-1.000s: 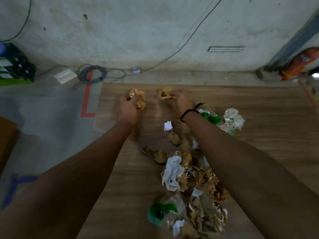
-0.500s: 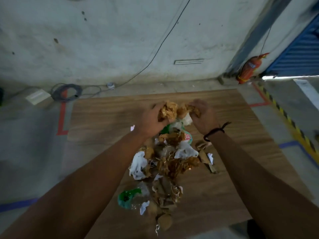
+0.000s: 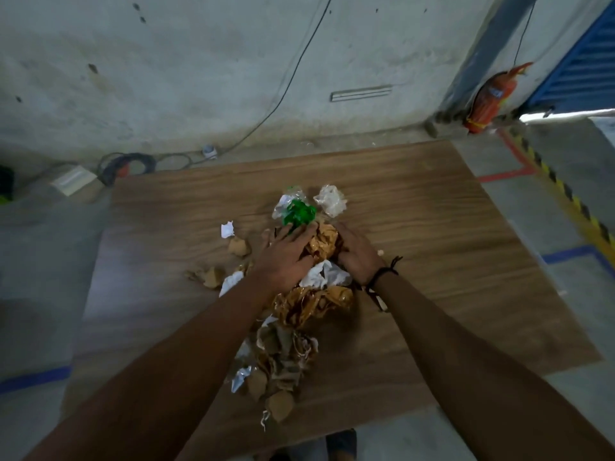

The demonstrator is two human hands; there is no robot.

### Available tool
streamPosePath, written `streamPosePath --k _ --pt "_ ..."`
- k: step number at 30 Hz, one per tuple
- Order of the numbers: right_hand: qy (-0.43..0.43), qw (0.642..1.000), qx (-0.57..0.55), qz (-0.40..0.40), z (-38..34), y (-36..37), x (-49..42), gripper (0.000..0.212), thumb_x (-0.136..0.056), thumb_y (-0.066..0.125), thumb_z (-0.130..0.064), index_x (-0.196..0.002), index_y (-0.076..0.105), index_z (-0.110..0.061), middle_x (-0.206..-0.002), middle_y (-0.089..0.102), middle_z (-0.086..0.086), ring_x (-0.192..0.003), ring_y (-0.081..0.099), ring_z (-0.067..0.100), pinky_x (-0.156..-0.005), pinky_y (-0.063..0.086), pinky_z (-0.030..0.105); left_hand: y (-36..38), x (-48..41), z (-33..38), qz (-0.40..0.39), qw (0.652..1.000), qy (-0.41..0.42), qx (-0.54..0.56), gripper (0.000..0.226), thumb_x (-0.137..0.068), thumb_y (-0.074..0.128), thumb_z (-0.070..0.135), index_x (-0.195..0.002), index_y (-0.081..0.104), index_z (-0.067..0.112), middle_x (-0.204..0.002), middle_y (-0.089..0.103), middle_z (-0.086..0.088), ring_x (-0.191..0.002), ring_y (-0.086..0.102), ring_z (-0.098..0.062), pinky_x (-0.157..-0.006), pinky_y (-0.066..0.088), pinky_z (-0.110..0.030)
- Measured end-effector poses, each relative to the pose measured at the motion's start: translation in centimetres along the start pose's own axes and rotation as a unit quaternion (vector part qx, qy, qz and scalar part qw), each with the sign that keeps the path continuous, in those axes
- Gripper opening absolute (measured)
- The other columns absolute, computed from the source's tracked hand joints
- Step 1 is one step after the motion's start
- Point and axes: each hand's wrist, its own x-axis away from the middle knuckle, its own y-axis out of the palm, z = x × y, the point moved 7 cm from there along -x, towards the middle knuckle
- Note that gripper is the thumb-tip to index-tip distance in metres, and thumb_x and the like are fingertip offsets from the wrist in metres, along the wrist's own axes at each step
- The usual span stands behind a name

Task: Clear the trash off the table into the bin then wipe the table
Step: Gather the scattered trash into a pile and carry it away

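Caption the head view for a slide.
Mid-cleanup: left hand and right hand rest on a heap of crumpled trash on the wooden table, loose scraps beside it.

Just past the left fingers (image 3: 296,235) the green wrapper (image 3: 298,211) is bright emerald, and the crumpled bag (image 3: 330,199) beyond it is cloudy white. Between the left fingers and the right fingers (image 3: 342,237) the foil (image 3: 324,244) gleams golden brown with dark creases. Back toward the wrists the paper wad (image 3: 324,275) is white. Out to the left of the left fingers the paper scraps (image 3: 239,246) are dull tan. The wristband (image 3: 382,271) behind the right fingers is black. The table (image 3: 432,244) is brown with streaky wood grain.
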Motion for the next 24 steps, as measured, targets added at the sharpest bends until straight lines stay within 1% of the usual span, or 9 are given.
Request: streamPosePath --k 3,5,7,9,11,13,16,20,24 --pt "-0.009 0.998 -0.042 0.035 -2.0 -2.7 1.5 0.063 -0.081 0.056 -0.031 -0.141 0.036 -0.037 -0.152 0.035 -0.002 -0.140 0.028 0.022 -0.115 0.023 0.049 -3.5 1.6 -0.4 0.159 0.981 0.029 0.104 0.064 -0.080 0.035 0.038 -0.143 0.038 0.030 -0.152 0.035 -0.003 -0.139 0.032 -0.024 -0.112 0.021 -0.055" --pt "-0.026 0.997 -0.051 0.058 -2.5 -4.9 1.2 0.059 -0.084 0.055 -0.028 -0.141 0.039 -0.035 -0.153 0.033 0.002 -0.142 0.025 0.023 -0.115 0.023 0.048 -5.4 2.4 -2.9 0.233 0.960 0.005 0.152 0.061 -0.075 0.037 0.036 -0.132 0.054 0.022 -0.143 0.047 -0.004 -0.129 0.044 -0.023 -0.106 0.031 -0.055" --pt "-0.055 0.995 -0.032 0.082 -3.6 -7.3 0.2 0.050 -0.091 0.050 -0.033 -0.140 0.042 -0.030 -0.152 0.035 0.003 -0.143 0.024 0.025 -0.116 0.020 0.048 -6.3 2.9 -6.7 0.265 0.948 -0.042 0.173 0.051 -0.079 0.039 0.038 -0.125 0.059 0.027 -0.137 0.054 -0.002 -0.125 0.048 -0.024 -0.106 0.032 -0.057" --pt "-0.058 0.993 -0.012 0.100 -4.6 -9.0 -1.3 0.042 -0.098 0.045 -0.034 -0.139 0.046 -0.022 -0.151 0.036 0.002 -0.144 0.023 0.022 -0.116 0.015 0.041 -6.9 3.4 -10.6 0.279 0.939 -0.089 0.182 0.046 -0.083 0.039 0.047 -0.122 0.059 0.032 -0.133 0.057 -0.004 -0.122 0.051 -0.027 -0.106 0.034 -0.053" --pt "-0.046 0.993 -0.007 0.108 -5.3 -9.8 -3.1 0.046 -0.098 0.038 -0.044 -0.138 0.047 -0.025 -0.153 0.034 0.003 -0.145 0.019 0.020 -0.115 0.014 0.040 -6.7 4.1 -13.5 0.265 0.936 -0.165 0.162 0.061 -0.080 0.034 0.058 -0.127 0.057 0.026 -0.138 0.052 -0.006 -0.128 0.045 -0.028 -0.109 0.029 -0.047" --pt "-0.028 0.996 0.016 0.077 -5.7 -9.0 -5.2 0.053 -0.095 0.032 -0.058 -0.139 0.044 -0.032 -0.156 0.028 0.004 -0.146 0.016 0.021 -0.115 0.013 0.045 -6.0 3.9 -14.8 0.218 0.938 -0.218 0.160 0.068 -0.080 0.033 0.061 -0.135 0.050 0.025 -0.148 0.042 -0.005 -0.138 0.034 -0.027 -0.113 0.020 -0.046" --pt "0.020 0.999 0.028 0.009 -5.4 -6.3 -8.1 0.071 -0.080 0.024 -0.081 -0.138 0.042 -0.042 -0.158 0.023 0.004 -0.146 0.017 0.028 -0.116 0.015 0.052 -4.4 1.3 -14.0 0.161 0.934 -0.180 0.262 0.070 -0.085 0.044 0.063 -0.142 0.043 0.022 -0.151 0.038 -0.006 -0.139 0.033 -0.027 -0.113 0.022 -0.039" --pt "0.048 0.997 0.038 -0.046 -5.4 -3.3 -9.3 0.079 -0.073 0.027 -0.087 -0.139 0.038 -0.045 -0.159 0.017 0.004 -0.146 0.015 0.032 -0.114 0.015 0.058 -2.8 -3.1 -11.9 0.096 0.923 -0.193 0.318 0.093 -0.067 0.032 0.089 -0.143 0.035 0.036 -0.157 0.026 -0.003 -0.145 0.020 -0.026 -0.116 0.015 -0.056" --pt "0.007 0.998 0.033 -0.058 -6.1 -2.5 -9.0 0.086 -0.059 0.028 -0.097 -0.127 0.050 -0.048 -0.149 0.040 0.003 -0.137 0.035 0.029 -0.111 0.028 0.054 -1.6 -4.8 -9.3 0.030 0.911 -0.175 0.372 0.087 -0.063 0.033 0.094 -0.129 0.053 0.041 -0.143 0.049 -0.003 -0.134 0.041 -0.025 -0.113 0.025 -0.054"
